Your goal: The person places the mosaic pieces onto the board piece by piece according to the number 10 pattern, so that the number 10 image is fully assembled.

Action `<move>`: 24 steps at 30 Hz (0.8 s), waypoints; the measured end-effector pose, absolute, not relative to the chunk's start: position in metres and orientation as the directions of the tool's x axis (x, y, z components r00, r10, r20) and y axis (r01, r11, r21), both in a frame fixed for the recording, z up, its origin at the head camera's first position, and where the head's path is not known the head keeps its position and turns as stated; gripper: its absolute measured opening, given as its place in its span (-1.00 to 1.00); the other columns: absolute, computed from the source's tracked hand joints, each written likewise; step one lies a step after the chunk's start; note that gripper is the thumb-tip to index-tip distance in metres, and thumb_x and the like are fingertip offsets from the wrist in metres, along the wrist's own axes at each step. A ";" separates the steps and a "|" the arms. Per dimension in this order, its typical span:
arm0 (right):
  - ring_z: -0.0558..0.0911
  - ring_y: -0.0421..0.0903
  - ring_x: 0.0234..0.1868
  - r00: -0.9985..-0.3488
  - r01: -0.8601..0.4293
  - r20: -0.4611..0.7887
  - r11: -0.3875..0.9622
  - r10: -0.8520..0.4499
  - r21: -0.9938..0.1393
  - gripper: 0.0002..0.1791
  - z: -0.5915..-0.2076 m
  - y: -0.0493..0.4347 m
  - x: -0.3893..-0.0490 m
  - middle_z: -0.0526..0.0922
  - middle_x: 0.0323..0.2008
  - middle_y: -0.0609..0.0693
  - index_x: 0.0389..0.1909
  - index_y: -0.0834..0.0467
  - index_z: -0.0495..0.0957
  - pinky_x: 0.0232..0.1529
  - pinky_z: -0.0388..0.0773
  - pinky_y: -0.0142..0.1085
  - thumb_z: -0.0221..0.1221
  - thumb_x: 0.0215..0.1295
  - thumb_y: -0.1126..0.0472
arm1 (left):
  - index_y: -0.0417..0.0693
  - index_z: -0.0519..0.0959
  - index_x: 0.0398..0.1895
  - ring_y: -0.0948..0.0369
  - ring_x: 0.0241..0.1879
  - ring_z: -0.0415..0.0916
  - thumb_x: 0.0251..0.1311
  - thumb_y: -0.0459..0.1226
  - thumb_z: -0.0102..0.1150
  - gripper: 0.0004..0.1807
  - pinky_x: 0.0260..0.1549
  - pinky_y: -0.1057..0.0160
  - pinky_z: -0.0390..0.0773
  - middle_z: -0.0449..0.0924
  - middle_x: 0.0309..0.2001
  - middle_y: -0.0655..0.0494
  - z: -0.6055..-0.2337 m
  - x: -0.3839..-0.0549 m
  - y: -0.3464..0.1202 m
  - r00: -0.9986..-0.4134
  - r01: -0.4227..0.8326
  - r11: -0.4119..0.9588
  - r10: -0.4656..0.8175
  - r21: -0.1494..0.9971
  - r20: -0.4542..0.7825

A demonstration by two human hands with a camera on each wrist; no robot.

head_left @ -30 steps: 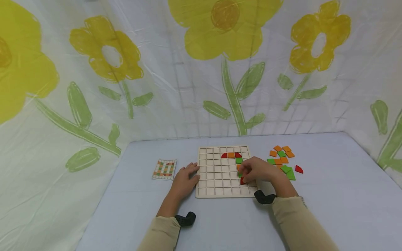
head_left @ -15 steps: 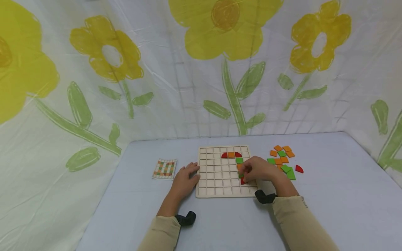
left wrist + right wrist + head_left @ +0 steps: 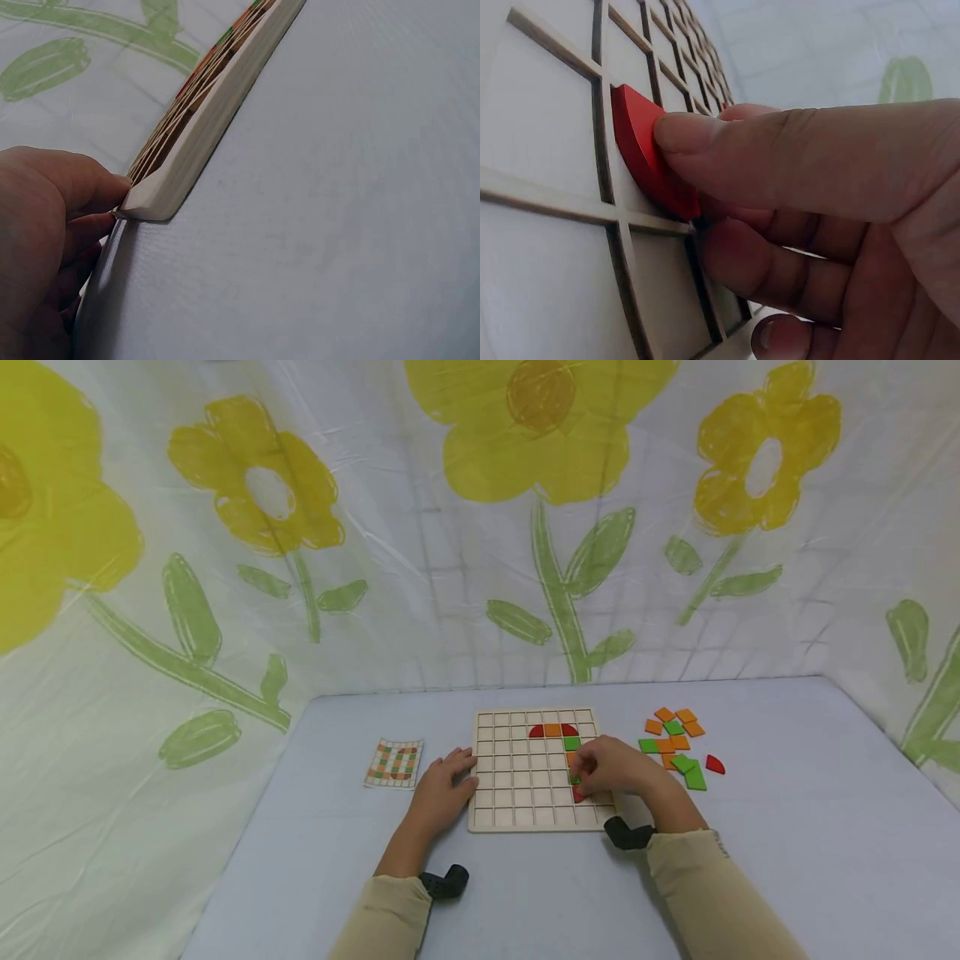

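Observation:
A square wooden grid board (image 3: 521,814) lies on the table. My right hand (image 3: 617,767) is over its right part. Its thumb (image 3: 697,142) lies on a red quarter-circle tile (image 3: 649,150), its other fingers curled behind; the tile sits at a grid cell, slightly tilted. Above it, a column of green (image 3: 572,743) and orange tiles is partly hidden by the fingers. Along the upper row are a red quarter-circle (image 3: 536,732), an orange square (image 3: 552,730) and another red quarter-circle (image 3: 569,729). My left hand (image 3: 442,789) rests against the board's left edge, thumb touching the rim (image 3: 150,196).
Left of the board lies a pattern card (image 3: 393,764) with a coloured grid. To the right, several loose orange (image 3: 663,746) and green tiles (image 3: 695,777) are scattered, some overlapping, with one red quarter-circle (image 3: 716,765) beside them. A flower-painted curtain (image 3: 450,610) hangs behind the table.
The right hand has shifted slightly, and the red tile under its thumb has turned a little in its cell. The left hand stays at the board's edge.

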State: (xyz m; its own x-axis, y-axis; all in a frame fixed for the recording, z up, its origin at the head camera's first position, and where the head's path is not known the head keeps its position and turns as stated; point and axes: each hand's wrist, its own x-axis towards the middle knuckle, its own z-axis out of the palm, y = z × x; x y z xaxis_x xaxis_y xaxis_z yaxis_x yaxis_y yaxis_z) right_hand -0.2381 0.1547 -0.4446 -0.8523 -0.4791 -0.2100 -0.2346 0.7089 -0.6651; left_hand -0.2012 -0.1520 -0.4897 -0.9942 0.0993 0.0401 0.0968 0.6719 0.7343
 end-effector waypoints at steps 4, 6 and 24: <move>0.47 -0.12 -0.45 -0.863 -0.181 -0.254 0.738 -0.436 -0.651 -0.89 -0.443 0.158 -0.237 0.54 -0.56 -0.09 -0.46 0.00 0.68 -0.42 0.42 -0.32 0.42 0.03 0.25 | -0.05 0.54 0.25 0.08 0.47 0.18 0.33 -0.17 0.15 -0.56 0.52 -0.04 0.02 0.39 0.39 0.13 -0.489 -0.201 -0.151 -0.994 0.097 0.677 0.100 0.730 0.039; 0.45 -0.12 -0.46 -0.859 -0.163 -0.274 0.739 -0.432 -0.653 -0.90 -0.443 0.159 -0.236 0.52 -0.58 -0.08 -0.45 0.00 0.69 -0.44 0.39 -0.32 0.42 0.03 0.25 | -0.04 0.54 0.26 0.09 0.48 0.17 0.33 -0.16 0.15 -0.56 0.53 -0.03 0.01 0.38 0.39 0.14 -0.488 -0.201 -0.151 -0.995 0.091 0.679 0.097 0.728 0.035; 0.46 -0.15 -0.45 -0.838 -0.171 -0.286 0.720 -0.465 -0.672 -0.90 -0.444 0.155 -0.235 0.59 -0.57 -0.12 -0.40 0.00 0.77 -0.42 0.42 -0.32 0.44 0.03 0.24 | -0.04 0.53 0.26 0.08 0.48 0.17 0.34 -0.15 0.15 -0.55 0.52 -0.06 0.03 0.37 0.40 0.14 -0.489 -0.201 -0.151 -0.995 0.091 0.689 0.100 0.719 0.030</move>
